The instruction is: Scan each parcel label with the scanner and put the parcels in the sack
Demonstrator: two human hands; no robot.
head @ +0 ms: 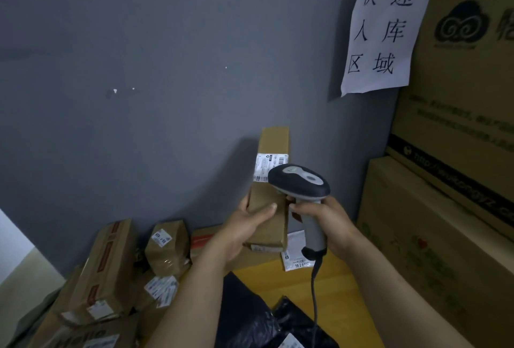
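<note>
My left hand [244,225] grips a long narrow cardboard parcel [274,142] near its lower end and holds it upright in front of the grey wall. A white label [264,165] sits on its upper half. My right hand [325,219] grips the handle of a dark and grey barcode scanner [301,181]. The scanner's head points at the label and covers part of it. Its cable [315,292] hangs down toward me. No sack shows clearly.
Several labelled parcels lie at the lower left: a long brown box [105,270] and a paper bag [167,250]. Black plastic mailers [250,314] lie on the yellow surface [342,286]. Large stacked cartons [445,181] stand at the right. A paper sign [386,25] hangs on the wall.
</note>
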